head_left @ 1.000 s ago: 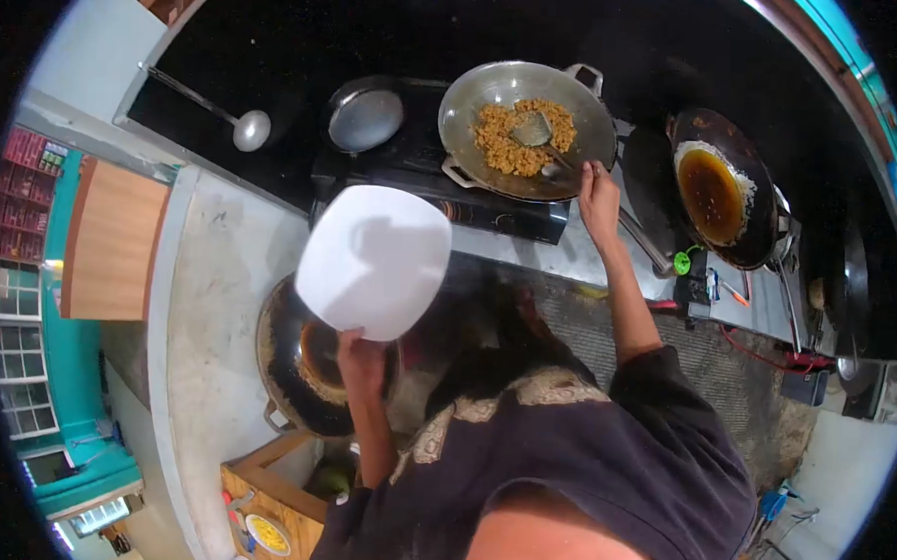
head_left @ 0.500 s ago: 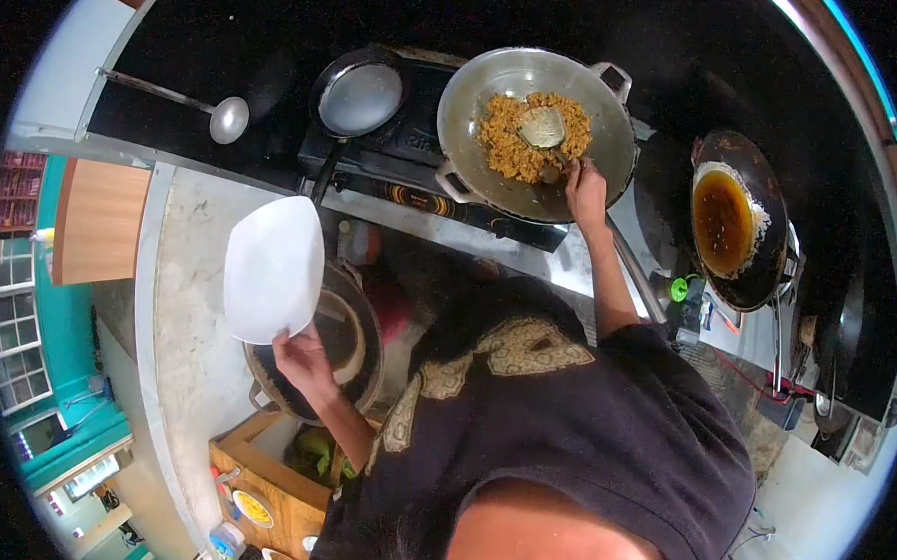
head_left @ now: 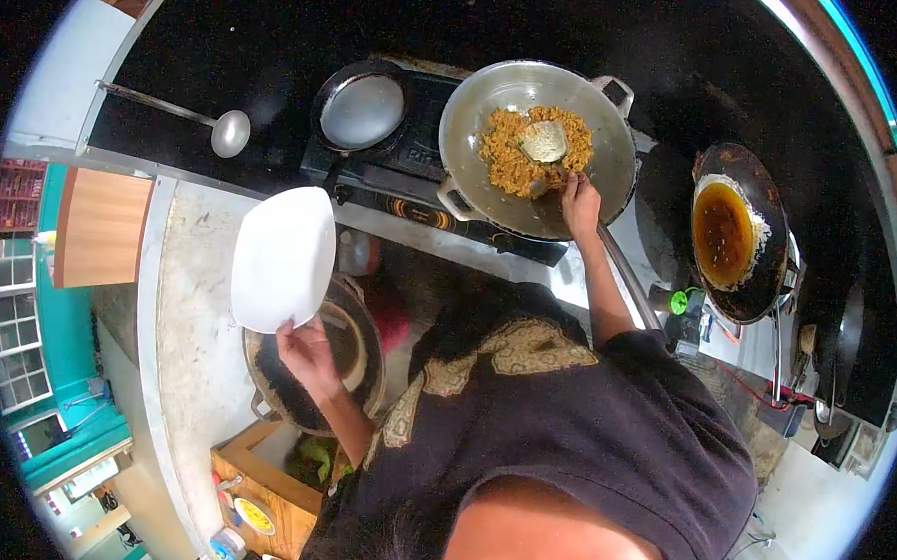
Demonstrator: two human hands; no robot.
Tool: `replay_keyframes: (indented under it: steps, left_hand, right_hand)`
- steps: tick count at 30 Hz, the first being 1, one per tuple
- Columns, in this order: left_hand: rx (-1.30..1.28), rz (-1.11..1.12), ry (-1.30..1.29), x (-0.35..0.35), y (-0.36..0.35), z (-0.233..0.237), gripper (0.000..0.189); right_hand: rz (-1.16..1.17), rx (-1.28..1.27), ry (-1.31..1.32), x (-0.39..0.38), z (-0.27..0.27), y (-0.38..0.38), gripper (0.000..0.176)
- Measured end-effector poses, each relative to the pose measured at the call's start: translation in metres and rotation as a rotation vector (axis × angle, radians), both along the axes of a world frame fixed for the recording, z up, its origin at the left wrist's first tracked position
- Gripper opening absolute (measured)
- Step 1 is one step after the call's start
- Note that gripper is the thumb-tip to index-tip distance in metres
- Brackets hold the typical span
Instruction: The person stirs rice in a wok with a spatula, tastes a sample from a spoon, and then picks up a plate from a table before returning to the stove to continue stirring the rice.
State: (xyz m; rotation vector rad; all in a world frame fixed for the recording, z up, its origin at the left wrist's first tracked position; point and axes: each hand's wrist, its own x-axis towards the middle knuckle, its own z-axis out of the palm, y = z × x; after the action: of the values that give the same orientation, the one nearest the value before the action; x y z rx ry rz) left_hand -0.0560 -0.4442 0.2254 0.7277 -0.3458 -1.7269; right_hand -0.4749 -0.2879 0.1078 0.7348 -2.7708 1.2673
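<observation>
My left hand (head_left: 305,352) grips the lower edge of a white square plate (head_left: 282,258), held in the air to the left of the stove. My right hand (head_left: 580,201) holds the handle of a metal spatula (head_left: 545,142) whose blade rests on yellow fried rice (head_left: 519,155) inside a silver wok (head_left: 497,92). The wok sits on a black gas stove (head_left: 413,183).
A small empty pan (head_left: 361,109) sits on the stove's left burner. A ladle (head_left: 227,132) lies on the dark counter at left. A dark wok of brown oil (head_left: 723,232) stands at right. Below the plate is a blackened wok (head_left: 293,393), above a wooden crate (head_left: 259,482).
The plate swung from the middle out to the left and now sits slightly higher. My right hand slid the spatula onto the rice in the wok.
</observation>
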Motion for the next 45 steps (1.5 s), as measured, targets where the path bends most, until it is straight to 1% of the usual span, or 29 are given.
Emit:
replay_keyframes:
  steps: [1,4,7,9,11,16,17,20,23,26,27,29,33,36,40,44,45]
  left_hand:
    - [-0.001,-0.005,0.01,0.002,-0.001,-0.003,0.042]
    - [0.016,0.004,0.024,0.006,-0.003,-0.008,0.041]
    - [0.021,0.022,0.019,0.009,-0.003,-0.011,0.041]
    - [0.016,0.027,0.014,0.011,-0.003,-0.011,0.041]
    - [0.014,0.029,0.009,0.012,-0.001,-0.008,0.042]
    - [0.056,0.045,0.011,0.015,-0.001,-0.003,0.047]
    - [0.061,0.043,0.021,0.016,-0.002,-0.004,0.047]
    - [0.0,0.035,0.031,0.016,0.0,-0.002,0.04]
    - [-0.018,0.052,-0.009,0.016,0.002,0.002,0.042]
    - [-0.02,0.046,0.001,0.023,-0.001,-0.001,0.042]
    - [-0.02,0.051,0.002,0.023,-0.001,-0.002,0.041]
    - [-0.019,0.061,0.002,0.025,-0.001,-0.002,0.04]
    - [-0.021,0.055,0.018,0.031,0.002,-0.006,0.038]
    - [-0.023,0.071,0.023,0.033,0.003,-0.006,0.038]
    - [-0.029,0.084,0.022,0.034,0.007,-0.004,0.037]
    - [-0.015,0.083,0.016,0.043,0.008,-0.008,0.037]
    - [-0.026,0.091,0.017,0.046,0.006,-0.011,0.038]
  right_hand:
    - [0.001,-0.015,-0.003,0.0,-0.001,0.0,0.029]
    - [-0.003,0.051,-0.017,-0.002,-0.013,0.0,0.032]
    - [-0.01,-0.049,-0.118,-0.004,-0.026,0.002,0.034]
    - [-0.028,-0.134,-0.16,-0.014,-0.061,0.004,0.034]
    - [-0.053,-0.18,-0.2,-0.018,-0.07,0.007,0.035]
    - [-0.142,-0.138,-0.259,-0.015,-0.048,0.015,0.037]
    - [-0.165,-0.167,-0.257,-0.015,-0.047,0.015,0.039]
    - [-0.137,-0.419,-0.47,0.003,0.0,0.012,0.039]
    - [-0.187,-0.693,-0.58,0.005,0.003,0.009,0.042]
    - [-0.169,-0.721,-0.704,0.0,0.002,0.017,0.039]
    - [-0.137,-0.806,-0.723,0.0,0.002,0.017,0.039]
    - [-0.117,-0.839,-0.731,-0.002,0.003,0.019,0.039]
    - [-0.084,-0.872,-0.692,0.004,0.028,0.019,0.038]
    - [-0.086,-1.003,-0.741,0.003,0.041,0.016,0.038]
    - [-0.02,-1.007,-0.741,0.0,0.052,0.021,0.037]
    - [-0.033,-1.081,-0.723,-0.004,0.069,0.024,0.036]
    - [-0.03,-1.093,-0.712,-0.003,0.082,0.027,0.036]
